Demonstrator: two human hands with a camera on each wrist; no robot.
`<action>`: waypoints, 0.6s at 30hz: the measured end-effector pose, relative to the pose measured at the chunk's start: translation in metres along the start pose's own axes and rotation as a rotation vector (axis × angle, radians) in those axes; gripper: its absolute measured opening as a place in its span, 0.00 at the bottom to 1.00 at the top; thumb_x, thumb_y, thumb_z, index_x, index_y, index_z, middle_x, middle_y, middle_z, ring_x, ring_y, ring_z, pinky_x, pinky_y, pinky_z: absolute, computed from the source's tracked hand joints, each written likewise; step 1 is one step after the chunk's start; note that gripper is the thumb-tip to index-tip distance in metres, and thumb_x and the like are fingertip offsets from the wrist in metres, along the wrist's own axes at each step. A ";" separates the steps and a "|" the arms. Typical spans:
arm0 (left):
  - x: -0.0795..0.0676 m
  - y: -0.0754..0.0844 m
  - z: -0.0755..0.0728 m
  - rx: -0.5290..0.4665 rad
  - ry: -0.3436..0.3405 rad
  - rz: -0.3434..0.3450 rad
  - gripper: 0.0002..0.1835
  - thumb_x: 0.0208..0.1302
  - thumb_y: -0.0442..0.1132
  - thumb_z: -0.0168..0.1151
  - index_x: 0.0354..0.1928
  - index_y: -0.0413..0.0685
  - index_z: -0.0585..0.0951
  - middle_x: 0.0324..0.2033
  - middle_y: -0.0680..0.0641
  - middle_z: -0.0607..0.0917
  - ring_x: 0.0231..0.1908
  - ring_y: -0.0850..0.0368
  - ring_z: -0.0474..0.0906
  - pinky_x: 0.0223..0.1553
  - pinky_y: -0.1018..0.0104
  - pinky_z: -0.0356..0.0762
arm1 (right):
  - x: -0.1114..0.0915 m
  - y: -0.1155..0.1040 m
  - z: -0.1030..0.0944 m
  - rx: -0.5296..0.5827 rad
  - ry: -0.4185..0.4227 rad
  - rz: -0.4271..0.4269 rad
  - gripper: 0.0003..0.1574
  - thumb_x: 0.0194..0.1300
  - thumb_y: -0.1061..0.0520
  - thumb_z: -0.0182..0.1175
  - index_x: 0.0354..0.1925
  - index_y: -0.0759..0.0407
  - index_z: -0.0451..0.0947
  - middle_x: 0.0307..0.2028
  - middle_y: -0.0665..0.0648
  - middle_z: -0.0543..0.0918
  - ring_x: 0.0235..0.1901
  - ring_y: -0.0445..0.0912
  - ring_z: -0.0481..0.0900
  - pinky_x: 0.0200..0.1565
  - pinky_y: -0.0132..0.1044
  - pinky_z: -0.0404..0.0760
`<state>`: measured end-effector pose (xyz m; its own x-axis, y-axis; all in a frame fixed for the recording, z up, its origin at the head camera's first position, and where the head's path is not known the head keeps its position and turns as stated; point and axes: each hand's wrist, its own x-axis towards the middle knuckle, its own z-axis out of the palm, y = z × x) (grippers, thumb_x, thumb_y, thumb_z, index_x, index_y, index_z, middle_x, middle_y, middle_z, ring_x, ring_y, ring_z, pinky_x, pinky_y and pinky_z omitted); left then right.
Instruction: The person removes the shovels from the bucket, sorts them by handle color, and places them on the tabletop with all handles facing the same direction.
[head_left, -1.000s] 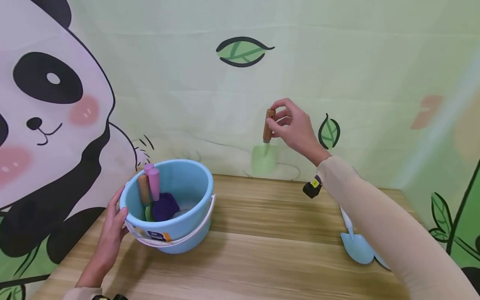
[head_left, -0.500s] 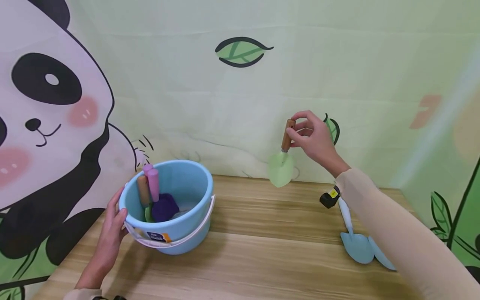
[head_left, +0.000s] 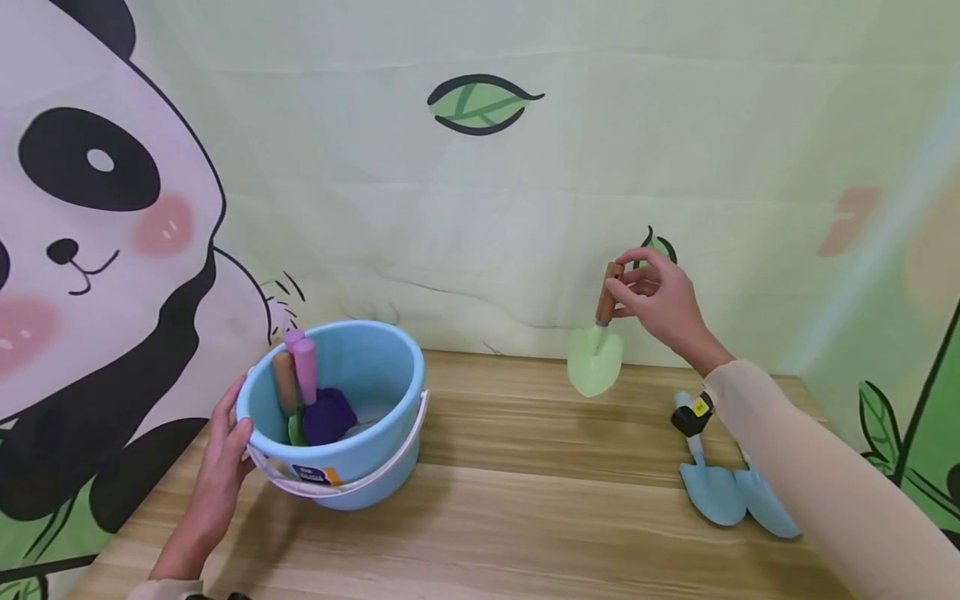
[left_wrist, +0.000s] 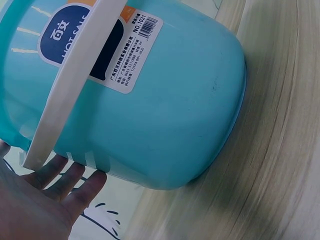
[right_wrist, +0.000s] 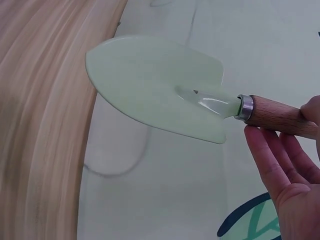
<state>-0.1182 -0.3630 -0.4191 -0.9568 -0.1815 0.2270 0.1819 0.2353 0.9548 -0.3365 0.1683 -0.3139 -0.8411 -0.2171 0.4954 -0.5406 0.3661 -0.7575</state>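
A light-blue bucket with a white handle stands on the wooden table at the left. My left hand rests against its left side, the thumb at the rim and the straight fingers on the outer wall. Inside the bucket are pink handles, a wooden handle and a dark purple piece. My right hand pinches the wooden handle of a pale green toy trowel, holding it blade down above the back of the table. The trowel's handle end is partly hidden by the thumb.
Two light-blue shovels lie at the right of the table, partly covered by my right forearm and the wrist camera. A pale green cloth backdrop with a printed panda and leaves rises behind the table's back edge.
My right hand has carried the green trowel right and downward, and its blade has turned to face the head camera. The left hand and the bucket stay in place.
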 end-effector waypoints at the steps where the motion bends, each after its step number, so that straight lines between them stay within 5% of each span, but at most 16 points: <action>1: 0.000 0.000 0.000 -0.012 0.001 0.004 0.32 0.81 0.51 0.36 0.82 0.71 0.46 0.79 0.47 0.50 0.71 0.53 0.57 0.56 0.70 0.70 | -0.001 0.002 -0.001 0.006 -0.005 0.004 0.22 0.71 0.52 0.67 0.58 0.57 0.73 0.42 0.64 0.85 0.35 0.52 0.87 0.34 0.38 0.87; 7: 0.000 0.000 0.001 -0.027 -0.001 0.005 0.32 0.81 0.51 0.37 0.82 0.71 0.47 0.79 0.47 0.50 0.70 0.54 0.57 0.51 0.76 0.70 | -0.008 0.016 -0.006 -0.002 -0.031 0.037 0.23 0.71 0.57 0.66 0.60 0.62 0.73 0.42 0.69 0.84 0.36 0.51 0.87 0.32 0.37 0.87; 9: -0.001 0.000 0.001 -0.017 -0.002 -0.002 0.31 0.81 0.51 0.37 0.82 0.72 0.46 0.79 0.48 0.50 0.71 0.54 0.56 0.56 0.70 0.70 | -0.010 0.021 -0.006 -0.024 -0.045 0.046 0.23 0.72 0.57 0.65 0.61 0.62 0.73 0.43 0.70 0.84 0.37 0.52 0.87 0.32 0.36 0.87; 14: -0.001 0.002 0.001 0.004 -0.004 -0.014 0.32 0.81 0.52 0.36 0.82 0.73 0.45 0.80 0.50 0.48 0.72 0.52 0.54 0.68 0.36 0.57 | -0.016 0.031 -0.007 -0.023 -0.089 0.070 0.24 0.72 0.57 0.65 0.61 0.63 0.73 0.43 0.71 0.84 0.37 0.50 0.87 0.31 0.39 0.87; 18: -0.001 0.004 0.002 0.013 -0.004 -0.014 0.32 0.81 0.53 0.35 0.82 0.74 0.44 0.80 0.50 0.48 0.73 0.51 0.54 0.66 0.28 0.52 | -0.024 0.037 -0.004 0.022 -0.134 0.108 0.24 0.72 0.56 0.65 0.61 0.64 0.73 0.44 0.71 0.83 0.35 0.47 0.88 0.32 0.42 0.88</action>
<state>-0.1173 -0.3599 -0.4160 -0.9601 -0.1809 0.2132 0.1660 0.2448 0.9553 -0.3361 0.1906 -0.3527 -0.8882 -0.2969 0.3506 -0.4460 0.3739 -0.8132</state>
